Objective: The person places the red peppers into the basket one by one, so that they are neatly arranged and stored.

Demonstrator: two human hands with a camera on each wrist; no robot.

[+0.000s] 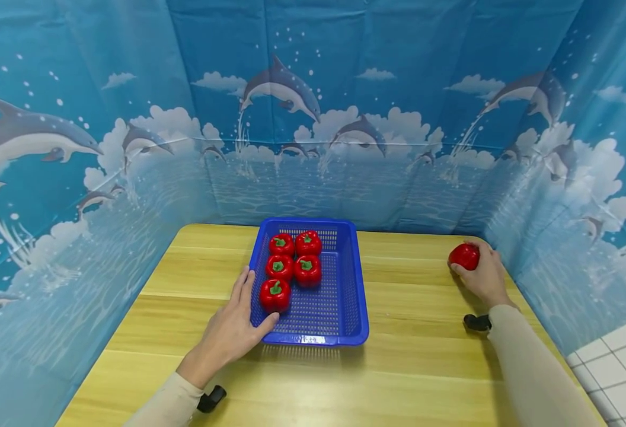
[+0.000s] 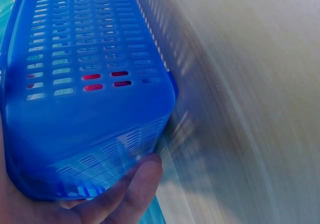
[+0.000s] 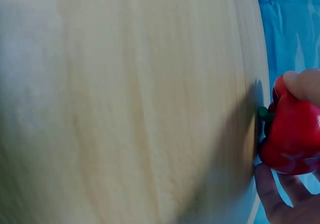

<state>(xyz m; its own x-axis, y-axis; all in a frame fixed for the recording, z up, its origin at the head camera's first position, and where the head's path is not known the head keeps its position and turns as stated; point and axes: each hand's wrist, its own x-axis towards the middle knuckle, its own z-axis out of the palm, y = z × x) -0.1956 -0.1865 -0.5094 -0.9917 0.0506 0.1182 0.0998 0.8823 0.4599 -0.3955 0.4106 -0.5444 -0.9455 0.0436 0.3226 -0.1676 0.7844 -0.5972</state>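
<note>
A blue perforated plastic basket (image 1: 363, 320) stands on the table, with several red bell peppers (image 1: 307, 271) grouped along its left and back part, green stems up. My left hand (image 1: 233, 329) grips the basket's left side near the front corner, thumb at the rim and fingers along the outer wall. The left wrist view shows those fingers (image 2: 142, 184) against the basket wall. Far to the right, my right hand (image 1: 485, 276) holds another red bell pepper (image 1: 463, 256) over the table's back right. Its green stem (image 3: 266, 115) shows in the right wrist view and points toward the table.
The wooden table (image 1: 409, 379) spreads around the basket. A blue dolphin-print curtain (image 1: 345, 184) hangs along the table's back and both sides. White tiles (image 1: 625, 362) show at the lower right. A black strap piece (image 1: 477, 322) sits at each wrist.
</note>
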